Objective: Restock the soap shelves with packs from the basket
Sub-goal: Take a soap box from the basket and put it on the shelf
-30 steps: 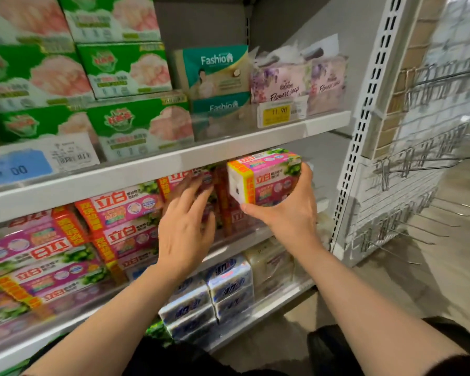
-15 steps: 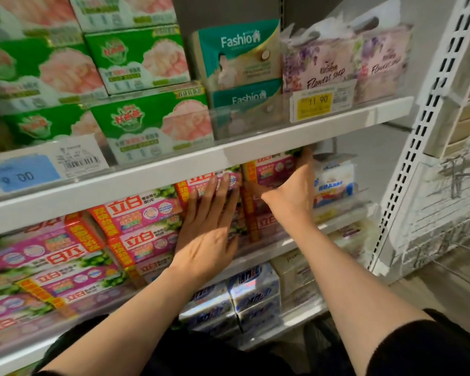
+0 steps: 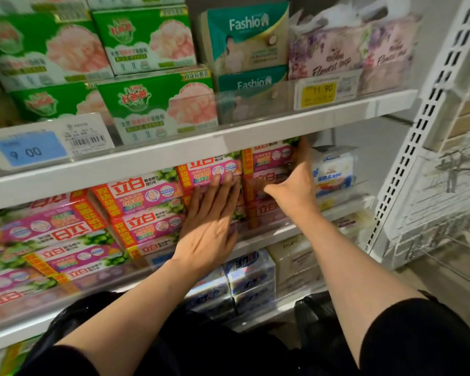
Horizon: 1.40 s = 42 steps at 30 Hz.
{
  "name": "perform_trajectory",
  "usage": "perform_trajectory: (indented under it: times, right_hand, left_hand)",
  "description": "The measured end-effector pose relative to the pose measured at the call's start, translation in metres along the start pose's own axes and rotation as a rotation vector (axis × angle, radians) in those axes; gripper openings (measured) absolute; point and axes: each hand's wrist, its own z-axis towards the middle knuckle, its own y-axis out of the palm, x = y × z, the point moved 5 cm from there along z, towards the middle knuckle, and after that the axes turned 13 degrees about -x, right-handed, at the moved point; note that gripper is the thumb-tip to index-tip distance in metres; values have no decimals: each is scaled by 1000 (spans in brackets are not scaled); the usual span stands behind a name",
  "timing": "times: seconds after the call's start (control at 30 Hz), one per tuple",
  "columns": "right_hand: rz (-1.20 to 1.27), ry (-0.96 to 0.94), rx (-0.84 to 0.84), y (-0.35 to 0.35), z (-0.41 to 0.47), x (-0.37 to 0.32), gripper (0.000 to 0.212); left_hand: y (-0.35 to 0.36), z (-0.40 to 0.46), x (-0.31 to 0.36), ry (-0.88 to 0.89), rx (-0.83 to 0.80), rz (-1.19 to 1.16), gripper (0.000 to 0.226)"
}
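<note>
White shop shelf (image 3: 174, 151): left hand (image 3: 209, 234) flat against pink packs (image 3: 147, 202); right hand (image 3: 296, 185) seemingly grips one.

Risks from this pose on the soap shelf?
1. The top pink pack sits on a stack right under the upper shelf edge; the right hand may jam it or scrape there.
2. The left hand presses flat on the neighbouring stack; letting go early might let those packs tip forward.

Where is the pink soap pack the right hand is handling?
In the head view, the pink soap pack tops a pink stack on the middle shelf, right of centre, beside the white-and-blue pack, with the right hand on it.
</note>
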Motion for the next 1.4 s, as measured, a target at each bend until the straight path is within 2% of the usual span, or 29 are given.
perform_trajectory:
  times: [0.1,0.17,0.27,0.37,0.43,0.5,0.6,0.77,0.93,1.03,1.13,1.27,1.4]
  right_hand:
    - [-45,77,-237,-9,4,1,104]
    - [-47,76,-323,-14,0,-2,110]
    - [-97,88,-303,-12,-16,-4,113]
    - [-120,93,-273,-3,-39,-4,127]
    - [-137,61,-265,-1,-54,-7,132]
    - [-132,62,-232,-9,-70,-8,130]
    - [-107,115,-158,-37,-97,-10,110]
    - [-61,126,34,-136,-157,-20,60]
    - [-269,140,304,-274,-249,-23,25]
    - [-445,215,470,-339,-323,-12,18]
    - [-531,370,545,-377,-398,20,15]
    - [-558,552,547,-401,-480,61,16]
    - [-479,749,463,-411,-528,107,22]
  left_hand:
    - [-2,-2,2,3,-86,-45,92]
    - [-6,-5,4,-3,-138,-77,93]
    - [-14,-11,5,-20,-208,-112,97]
    - [-26,-18,7,3,-268,-119,99]
    - [-38,-23,10,23,-246,-156,93]
    - [-50,-29,18,51,-227,-219,90]
    - [-71,-33,37,137,-182,-311,90]
    - [-128,-26,98,368,-52,-487,82]
    - [-197,-17,213,694,26,-640,71]
    - [-238,-30,297,892,50,-713,59]
    - [-263,-60,377,1124,20,-755,48]
    - [-285,-97,458,1353,2,-603,53]
    - [-289,-123,520,1516,-110,-455,62]
